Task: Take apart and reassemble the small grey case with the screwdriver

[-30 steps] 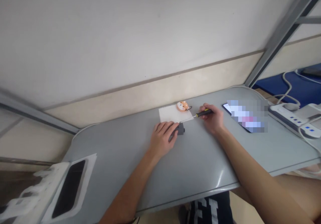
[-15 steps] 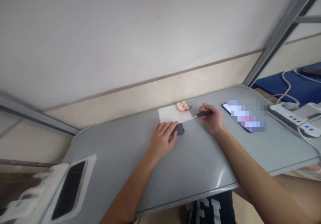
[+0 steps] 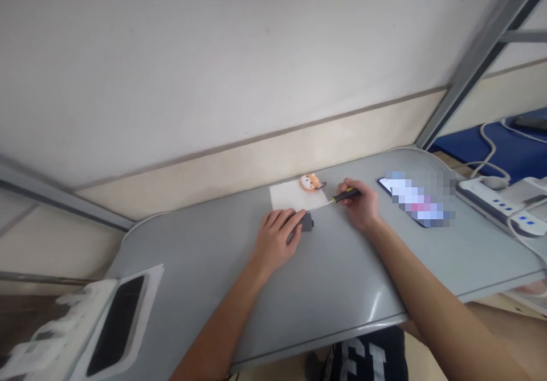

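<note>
Head view: your left hand (image 3: 277, 234) curls its fingers over a dark grey block (image 3: 307, 223) on the desk (image 3: 200, 273); your right hand (image 3: 361, 200) wraps a screwdriver (image 3: 347, 195), tip near the block. Brace firmly, guide it gently.

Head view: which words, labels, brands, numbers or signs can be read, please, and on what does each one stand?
"FI", perhaps, partly cut off: dark cloth.
Phone screen: pixelated, unreadable.
White objects, lower left: any marks too blurred.
Screwdriver, dark block: nothing legible.
</note>
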